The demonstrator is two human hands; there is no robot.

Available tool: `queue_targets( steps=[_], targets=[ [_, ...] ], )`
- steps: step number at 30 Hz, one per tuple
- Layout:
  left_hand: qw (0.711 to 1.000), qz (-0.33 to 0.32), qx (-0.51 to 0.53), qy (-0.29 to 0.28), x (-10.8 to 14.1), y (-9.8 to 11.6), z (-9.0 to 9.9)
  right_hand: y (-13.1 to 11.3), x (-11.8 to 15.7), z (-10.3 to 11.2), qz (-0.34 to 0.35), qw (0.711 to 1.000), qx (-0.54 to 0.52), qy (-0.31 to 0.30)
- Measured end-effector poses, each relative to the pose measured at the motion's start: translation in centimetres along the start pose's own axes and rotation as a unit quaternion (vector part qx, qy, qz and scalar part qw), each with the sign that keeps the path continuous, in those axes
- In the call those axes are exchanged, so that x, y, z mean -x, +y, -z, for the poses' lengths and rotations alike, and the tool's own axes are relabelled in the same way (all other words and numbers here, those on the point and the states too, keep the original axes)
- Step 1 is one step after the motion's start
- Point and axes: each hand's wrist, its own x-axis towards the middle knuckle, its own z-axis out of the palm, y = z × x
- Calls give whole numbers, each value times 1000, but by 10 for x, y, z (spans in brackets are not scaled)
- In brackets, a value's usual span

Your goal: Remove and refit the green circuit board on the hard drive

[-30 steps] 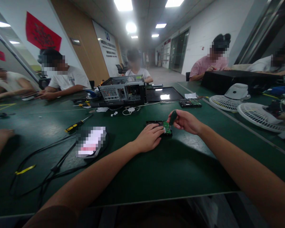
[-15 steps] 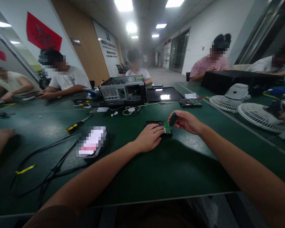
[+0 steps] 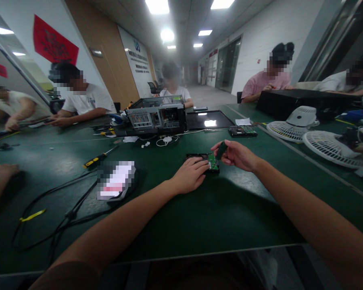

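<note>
A hard drive (image 3: 213, 160) with a green circuit board lies on the table in front of me. My left hand (image 3: 191, 173) rests across its left part, fingers stretched out and lying flat on it, covering much of the board. My right hand (image 3: 237, 155) is closed around the dark green handle of a screwdriver (image 3: 221, 150). The tool tilts, its shaft pointing down and left to the right part of the board. Whether the tip sits in a screw is too small to tell.
An opened computer case (image 3: 157, 117), a flat black panel (image 3: 210, 120) and another hard drive (image 3: 242, 131) stand beyond. White fan parts (image 3: 290, 127) lie right. Left are a yellow-black screwdriver (image 3: 94, 161), black cables (image 3: 69, 215) and a blurred pouch-like item (image 3: 133, 183). Several people sit around.
My right hand's fingers have shifted slightly on the screwdriver handle, with the index finger now stretched out more to the left. My left hand and the hard drive have stayed put.
</note>
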Motion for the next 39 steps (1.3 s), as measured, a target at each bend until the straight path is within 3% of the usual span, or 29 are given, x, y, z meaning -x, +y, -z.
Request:
queue_targets(
  steps=[6,13,27,39],
  targets=[
    [1000,0,6,1,0,-1,0,0,-1,2,9,1000,4,-2],
    [1000,0,8,4,1,-1,-2,-3,0,-1,21,999,33,38],
    [1000,-5,1,10,1,-4,-6,-3,1,-2,26,999,21,36],
    [1000,4,2,-6,-1,0,0,-2,0,0,3,999,16,52]
  ],
)
